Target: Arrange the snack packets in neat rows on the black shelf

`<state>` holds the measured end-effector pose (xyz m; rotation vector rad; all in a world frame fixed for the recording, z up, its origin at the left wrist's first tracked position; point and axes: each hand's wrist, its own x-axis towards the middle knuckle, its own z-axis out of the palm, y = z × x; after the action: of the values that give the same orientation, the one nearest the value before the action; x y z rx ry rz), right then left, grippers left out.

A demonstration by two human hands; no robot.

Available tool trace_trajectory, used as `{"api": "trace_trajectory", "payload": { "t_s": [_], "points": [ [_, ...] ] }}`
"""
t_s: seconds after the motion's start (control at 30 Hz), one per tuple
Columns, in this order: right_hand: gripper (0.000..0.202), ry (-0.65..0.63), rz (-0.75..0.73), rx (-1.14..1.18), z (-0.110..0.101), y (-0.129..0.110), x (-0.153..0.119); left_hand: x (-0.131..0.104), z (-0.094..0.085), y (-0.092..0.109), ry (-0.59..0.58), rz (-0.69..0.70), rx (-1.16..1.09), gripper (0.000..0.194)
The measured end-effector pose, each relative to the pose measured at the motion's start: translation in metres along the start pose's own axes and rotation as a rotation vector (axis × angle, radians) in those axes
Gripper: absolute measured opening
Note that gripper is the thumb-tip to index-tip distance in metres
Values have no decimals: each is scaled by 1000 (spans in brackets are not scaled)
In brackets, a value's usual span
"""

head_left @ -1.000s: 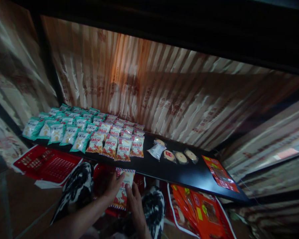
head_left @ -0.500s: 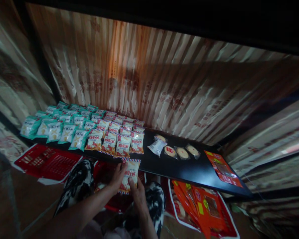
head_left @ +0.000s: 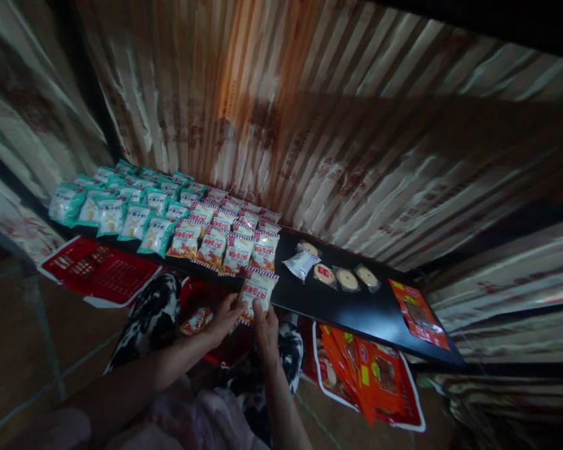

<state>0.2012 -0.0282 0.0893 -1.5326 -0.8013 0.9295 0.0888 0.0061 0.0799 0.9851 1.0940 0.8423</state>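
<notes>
Between my two hands is a snack bag (head_left: 258,290) with a striped edge and red lettering, held in front of the black shelf (head_left: 338,309). My left hand (head_left: 228,317) grips its left side, and my right hand (head_left: 265,325) pinches the lower right part with the thumb on its front. Just behind it, rows of matching snack bags (head_left: 238,253) stand on the shelf. Teal snack bags (head_left: 136,219) fill the shelf's left end. Below my left hand, another bag (head_left: 197,320) lies in a red container (head_left: 187,294), partly hidden by my arms.
Right of the bags lie a silvery packet (head_left: 301,265) and several round wrapped biscuits (head_left: 347,279). An orange packet (head_left: 417,312) rests at the shelf's right end. Below sit a red tray (head_left: 415,406) of orange packets and a red printed sheet (head_left: 98,275). Corrugated sheeting (head_left: 356,156) backs the shelf.
Both hands have lifted the snack bag slightly toward the shelf's front edge, close to the standing bags. The camera view has tilted, so the shelf sits higher in the picture.
</notes>
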Motion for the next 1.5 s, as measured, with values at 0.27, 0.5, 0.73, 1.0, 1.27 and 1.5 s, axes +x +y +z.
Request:
{"api": "trace_trajectory", "payload": {
  "t_s": [0.27, 0.5, 0.73, 1.0, 1.27, 1.5],
  "points": [
    [55, -42, 81, 17, -1, 12, 3, 1, -4, 5, -23, -9, -20, 38],
    [53, -68, 35, 37, -15, 9, -4, -1, 6, 10, -28, -26, -85, 34],
    [54, -267, 83, 118, -31, 7, -7, -2, 8, 14, -8, -52, -33, 31],
    [45, -252, 83, 187, -25, 8, -6, 3, 4, 3, -6, -10, -10, 41],
    [45, -353, 95, 231, -33, 0, -11, 7, 12, 14, -6, -101, -34, 52],
    [50, -340, 108, 201, -41, -3, -4, 10, 18, 13, 29, -62, -61, 49]
  ]
}}
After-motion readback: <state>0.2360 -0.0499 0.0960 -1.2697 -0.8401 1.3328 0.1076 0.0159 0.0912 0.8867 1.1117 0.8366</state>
